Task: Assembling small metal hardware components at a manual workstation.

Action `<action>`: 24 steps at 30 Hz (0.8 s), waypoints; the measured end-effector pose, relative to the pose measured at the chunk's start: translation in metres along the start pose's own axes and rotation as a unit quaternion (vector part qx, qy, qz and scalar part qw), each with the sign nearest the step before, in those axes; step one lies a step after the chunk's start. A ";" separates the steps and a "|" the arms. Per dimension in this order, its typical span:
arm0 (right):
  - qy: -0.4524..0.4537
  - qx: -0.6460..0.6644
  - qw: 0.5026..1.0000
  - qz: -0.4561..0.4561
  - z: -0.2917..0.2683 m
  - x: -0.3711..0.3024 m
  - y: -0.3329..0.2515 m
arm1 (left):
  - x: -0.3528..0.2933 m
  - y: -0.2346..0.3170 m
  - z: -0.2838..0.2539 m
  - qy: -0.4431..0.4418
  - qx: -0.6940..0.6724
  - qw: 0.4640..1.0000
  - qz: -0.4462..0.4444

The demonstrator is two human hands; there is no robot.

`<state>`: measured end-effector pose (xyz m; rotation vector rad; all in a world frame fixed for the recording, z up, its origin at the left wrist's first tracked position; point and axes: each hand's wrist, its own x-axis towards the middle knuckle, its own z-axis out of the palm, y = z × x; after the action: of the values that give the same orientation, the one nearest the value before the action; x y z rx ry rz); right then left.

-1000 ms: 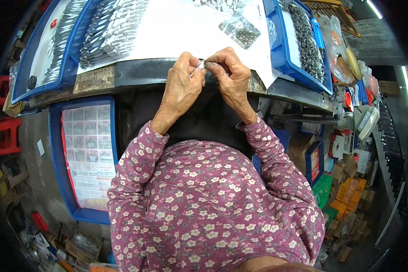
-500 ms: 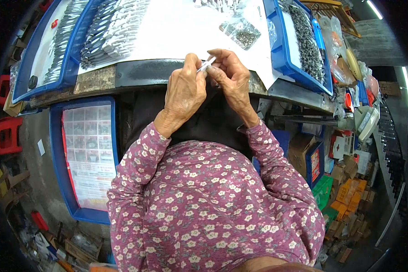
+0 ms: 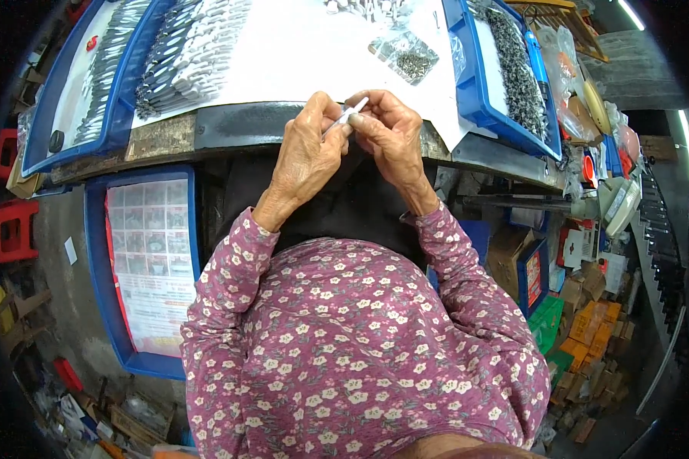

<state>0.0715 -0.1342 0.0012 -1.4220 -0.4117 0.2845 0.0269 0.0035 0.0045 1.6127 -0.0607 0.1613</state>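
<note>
Both my hands meet just in front of the table's near edge, around a slim white plastic piece. My left hand pinches its lower left end between thumb and fingers. At the upper right end, my right hand grips it, the thumb pressed near the middle. Fingers hide much of the piece, so I cannot make out its full shape. Beyond the hands, a clear bag of small metal parts lies on the white sheet. Rows of white-handled pieces with dark, slender ends are stacked to the left.
A blue tray of slender metal pieces stands at the far left. Another blue tray at the right holds many small dark parts. More white parts lie at the back. Below the table edge at left sits a blue bin.
My left hand has tilted slightly and shifted a little left. The white piece has turned a bit between my fingers, its upper end now showing past my right thumb.
</note>
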 end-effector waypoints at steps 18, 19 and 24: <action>0.043 0.078 0.996 0.007 0.011 0.005 0.001 | 0.004 0.007 -0.015 -0.069 -0.201 0.966 -0.146; 0.050 0.074 0.996 0.001 0.011 0.005 0.002 | 0.004 0.007 -0.015 -0.070 -0.202 0.966 -0.146; 0.075 0.076 0.994 -0.008 0.014 0.002 0.007 | 0.002 0.005 -0.013 -0.070 -0.187 0.969 -0.148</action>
<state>0.0676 -0.1198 -0.0041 -1.2807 -0.2728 0.1897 0.0278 0.0166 0.0100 1.2355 0.0404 -0.1868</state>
